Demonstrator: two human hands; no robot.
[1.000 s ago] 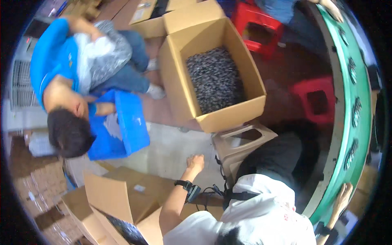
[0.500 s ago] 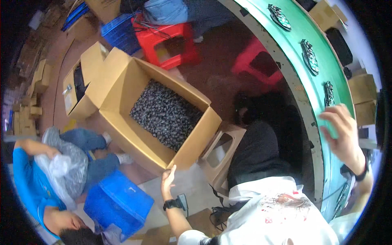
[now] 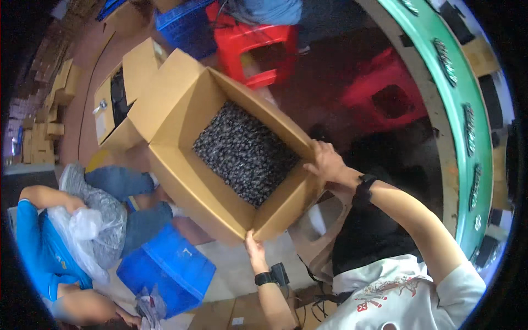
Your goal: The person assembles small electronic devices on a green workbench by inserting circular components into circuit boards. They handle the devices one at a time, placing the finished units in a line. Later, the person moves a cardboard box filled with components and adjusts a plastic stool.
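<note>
A large open cardboard box (image 3: 184, 184) sits tilted in the middle of the view. Many small black pieces (image 3: 242, 148) cover its bottom; they are too small to make out in kind. My left hand (image 3: 254, 250) grips the box's near corner, thumb up at the rim. At the right corner, my right hand (image 3: 328, 163) has its fingers over the top edge of the same box, with part of the fingers hidden. Under the box's near right side stands a beige plastic stool (image 3: 322, 223), partly covered by it.
A green conveyor belt (image 3: 465, 71) carrying several black parts curves along the right. Red stools (image 3: 256, 47) stand at the back. At left, a seated person in blue (image 3: 47, 242) holds a clear plastic bag (image 3: 102, 225) beside a blue crate (image 3: 168, 269). Another open carton (image 3: 104, 118) adjoins the box.
My right hand has left its place over the conveyor belt and taken hold of the box's right corner. My left hand stays on the near corner. The whole view has shifted.
</note>
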